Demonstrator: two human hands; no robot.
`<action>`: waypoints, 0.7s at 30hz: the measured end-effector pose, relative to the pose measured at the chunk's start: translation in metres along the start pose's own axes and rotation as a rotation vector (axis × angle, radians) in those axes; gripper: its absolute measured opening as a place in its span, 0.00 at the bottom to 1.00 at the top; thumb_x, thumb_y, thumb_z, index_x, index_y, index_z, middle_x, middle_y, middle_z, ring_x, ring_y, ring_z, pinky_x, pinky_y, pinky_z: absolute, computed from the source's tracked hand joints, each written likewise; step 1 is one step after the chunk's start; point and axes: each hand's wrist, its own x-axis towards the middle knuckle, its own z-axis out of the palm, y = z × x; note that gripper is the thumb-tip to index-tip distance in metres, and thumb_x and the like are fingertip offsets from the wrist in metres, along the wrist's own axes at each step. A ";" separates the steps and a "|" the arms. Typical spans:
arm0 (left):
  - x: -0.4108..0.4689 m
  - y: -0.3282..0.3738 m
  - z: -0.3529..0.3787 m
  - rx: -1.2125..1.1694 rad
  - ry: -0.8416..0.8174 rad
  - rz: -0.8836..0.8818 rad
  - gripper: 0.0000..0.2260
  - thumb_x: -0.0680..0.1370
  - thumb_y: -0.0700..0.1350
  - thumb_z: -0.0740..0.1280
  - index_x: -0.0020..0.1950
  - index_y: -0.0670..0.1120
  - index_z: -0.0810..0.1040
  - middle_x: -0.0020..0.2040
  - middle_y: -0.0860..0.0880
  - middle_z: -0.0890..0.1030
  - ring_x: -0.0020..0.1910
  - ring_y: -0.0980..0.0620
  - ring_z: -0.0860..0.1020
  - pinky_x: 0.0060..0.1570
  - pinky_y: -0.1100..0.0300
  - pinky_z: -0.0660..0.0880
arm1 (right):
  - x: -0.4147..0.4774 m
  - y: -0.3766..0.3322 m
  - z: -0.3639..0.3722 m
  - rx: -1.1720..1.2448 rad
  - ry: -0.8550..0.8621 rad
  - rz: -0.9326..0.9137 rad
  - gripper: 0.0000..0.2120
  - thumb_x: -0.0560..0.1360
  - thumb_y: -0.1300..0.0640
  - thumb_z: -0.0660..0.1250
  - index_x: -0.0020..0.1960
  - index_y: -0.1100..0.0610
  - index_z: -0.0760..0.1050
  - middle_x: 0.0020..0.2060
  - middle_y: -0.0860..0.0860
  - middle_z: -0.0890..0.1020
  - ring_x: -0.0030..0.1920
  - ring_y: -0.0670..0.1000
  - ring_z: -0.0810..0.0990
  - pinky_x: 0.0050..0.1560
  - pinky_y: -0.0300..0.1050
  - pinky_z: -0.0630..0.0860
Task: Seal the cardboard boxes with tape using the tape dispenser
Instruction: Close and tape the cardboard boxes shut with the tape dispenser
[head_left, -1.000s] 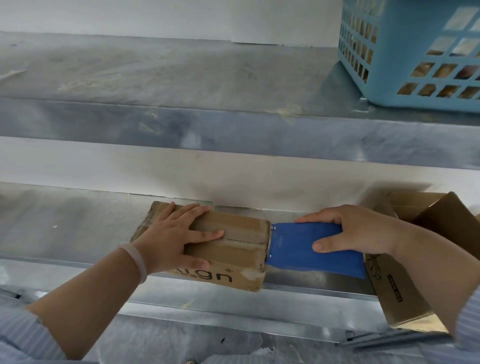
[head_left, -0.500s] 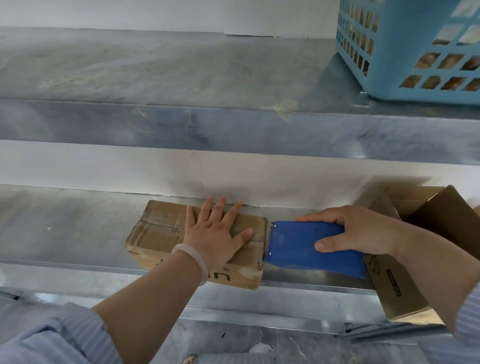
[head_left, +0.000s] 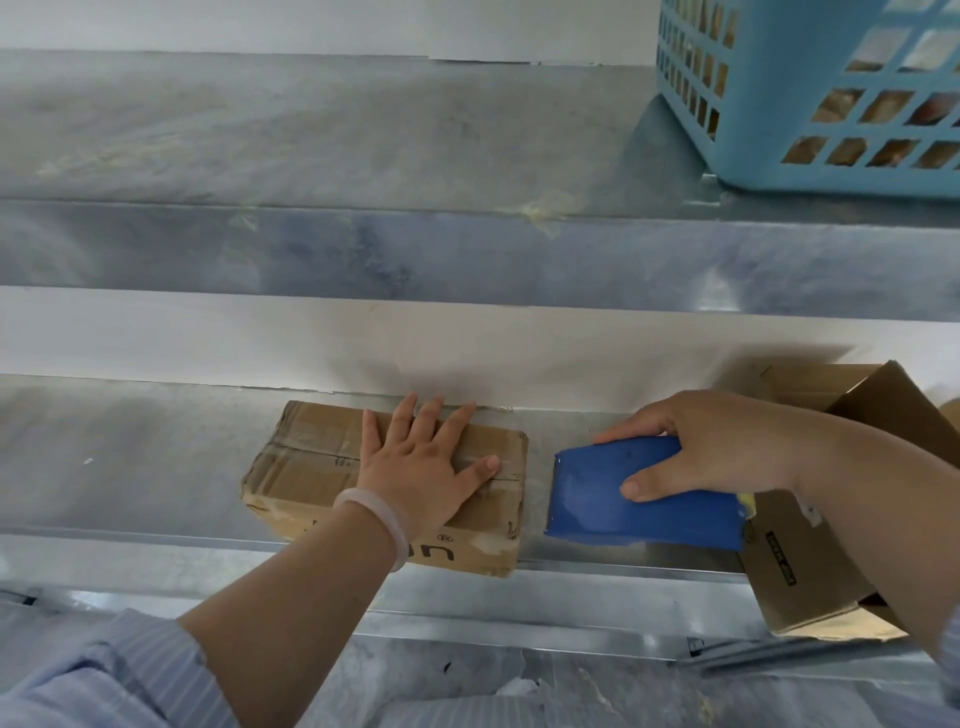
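A small closed cardboard box (head_left: 306, 467) with tape over its top lies on the lower metal shelf (head_left: 130, 457). My left hand (head_left: 421, 467) presses flat on the box's top, fingers spread and straight. To the right, my right hand (head_left: 711, 447) grips the blue tape dispenser (head_left: 597, 499), thumb on its near side and fingers over the top. The dispenser's left end sits a short gap away from the box's right end.
An open cardboard box (head_left: 810, 561) stands at the right end of the lower shelf, behind my right forearm. A light blue plastic basket (head_left: 779, 104) sits on the upper shelf (head_left: 363, 249) at the top right. A white wall backs the shelves.
My left hand slid from the box's left part to its right part and flattened. The dispenser pulled back from the box's right end, leaving a gap.
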 end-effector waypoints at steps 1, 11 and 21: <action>0.000 0.000 0.000 0.000 0.002 0.000 0.36 0.68 0.78 0.35 0.74 0.67 0.39 0.79 0.57 0.46 0.78 0.50 0.38 0.72 0.39 0.32 | 0.003 -0.004 0.005 -0.039 0.019 0.004 0.22 0.67 0.38 0.74 0.60 0.30 0.73 0.51 0.32 0.79 0.46 0.34 0.79 0.43 0.31 0.73; 0.001 0.001 -0.001 0.016 -0.005 -0.007 0.37 0.67 0.78 0.33 0.74 0.67 0.39 0.79 0.56 0.47 0.78 0.49 0.38 0.72 0.38 0.33 | 0.018 -0.028 0.043 -0.349 0.101 0.039 0.23 0.71 0.42 0.70 0.64 0.45 0.76 0.50 0.43 0.80 0.37 0.41 0.75 0.31 0.33 0.67; -0.002 0.004 -0.004 -0.014 0.030 -0.014 0.37 0.69 0.77 0.36 0.76 0.65 0.44 0.79 0.56 0.49 0.78 0.50 0.40 0.73 0.39 0.35 | 0.026 0.023 0.075 -0.712 0.356 0.209 0.34 0.80 0.53 0.56 0.78 0.49 0.39 0.38 0.48 0.76 0.33 0.48 0.75 0.30 0.42 0.68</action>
